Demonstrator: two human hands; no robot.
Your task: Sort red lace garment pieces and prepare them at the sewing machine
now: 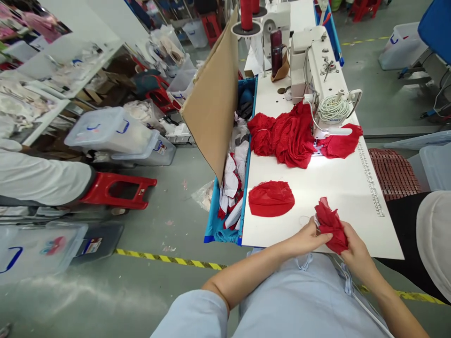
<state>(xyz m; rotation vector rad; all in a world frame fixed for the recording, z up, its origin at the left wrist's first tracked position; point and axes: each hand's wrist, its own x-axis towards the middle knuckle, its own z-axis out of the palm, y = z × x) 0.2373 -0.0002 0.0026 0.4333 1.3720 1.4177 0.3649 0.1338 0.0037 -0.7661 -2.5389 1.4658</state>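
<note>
Between my two hands, at the near edge of the white sewing table [271, 230], is a crumpled piece of red fabric [331, 224]. My left hand [312, 237] pinches it from the left, thumb on top, and a bit of white shows by the fingers. My right hand [354, 246] grips its right side, with some fingers hidden behind the cloth. Left of my hands a flat red fabric piece [271, 199] lies on the table. Farther back, a bunched heap of red lace fabric [287, 136] reaches under the head of the sewing machine [317, 80].
A blue-edged bin [213, 225] of white and red scraps hangs along the table's left side, with a cardboard sheet [214, 98] standing up from it. Red thread cones [246, 16] stand at the back. A person in white sits on a red stool [120, 190] at left.
</note>
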